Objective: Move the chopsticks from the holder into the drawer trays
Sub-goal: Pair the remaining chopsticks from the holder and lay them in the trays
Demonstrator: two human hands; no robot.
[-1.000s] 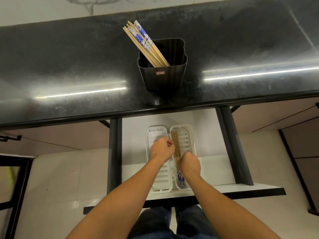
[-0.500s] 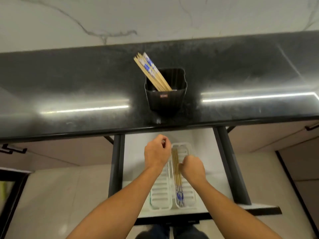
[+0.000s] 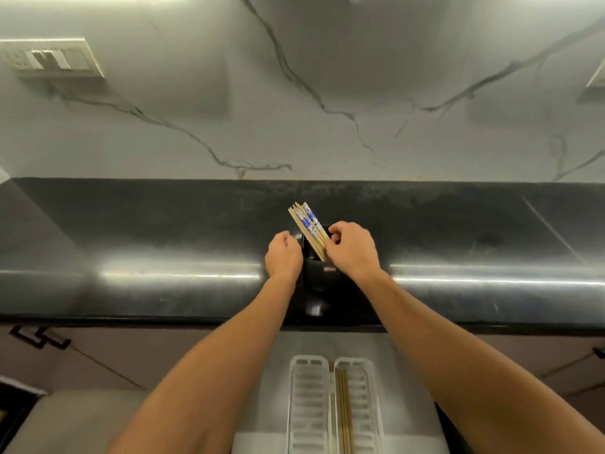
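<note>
Change: both hands have risen from the drawer trays to the holder on the counter.
Left hand (image 3: 283,254): loosely curled, holding nothing, just left of the holder (image 3: 322,273).
Chopsticks (image 3: 309,229): a bundle standing in the black holder, between the two hands, long axis leaning up and to the left, blue-patterned ends uppermost.
Right hand (image 3: 353,249): fingertips touching the bundle's lower part; a firm grip cannot be told.
Label: small red tag on the holder, unreadable.
Right tray (image 3: 358,406): below the hands, holds chopsticks lying lengthwise; left tray (image 3: 309,404) beside it.
</note>
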